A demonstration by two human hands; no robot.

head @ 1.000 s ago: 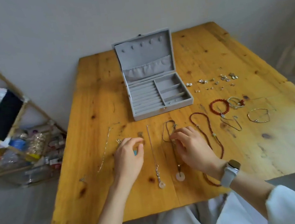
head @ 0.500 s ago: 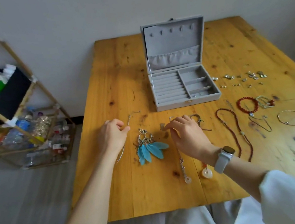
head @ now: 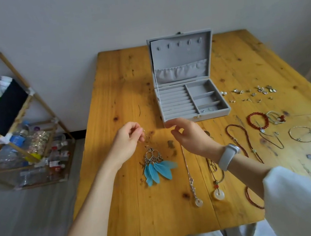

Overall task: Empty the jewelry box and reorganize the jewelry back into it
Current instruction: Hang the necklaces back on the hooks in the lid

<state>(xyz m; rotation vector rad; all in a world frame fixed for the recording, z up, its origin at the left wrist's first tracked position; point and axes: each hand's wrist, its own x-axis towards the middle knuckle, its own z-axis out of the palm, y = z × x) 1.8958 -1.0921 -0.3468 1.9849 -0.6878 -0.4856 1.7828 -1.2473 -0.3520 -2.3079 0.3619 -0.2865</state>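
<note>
Two hands are hovering over the wooden table [head: 136, 216], just in front of the grey jewelry box [head: 188, 85], which is sitting open with its lid upright near the table's far edge. Left hand [head: 126, 144] is pinching fingers and thumb together around something thin and silvery — likely a fine chain, too small to confirm. Right hand [head: 190, 135], with a grey watch [head: 228, 155] on the wrist, is curling its fingers with thumb and forefinger nearly closed; cannot tell whether anything is in that pinch. Blue feather earrings [head: 156, 167] are lying on the table between and just below the hands. Two pendant necklaces [head: 196, 192] with pale ring pendants are lying beside them, partly under the right forearm. Red bead necklace [head: 243, 141], red bracelet [head: 257, 120] and silver bangle [head: 300, 134] are lying further right — small earrings [head: 255, 92] are scattered right of the box. Box compartments are looking nearly empty.
</note>
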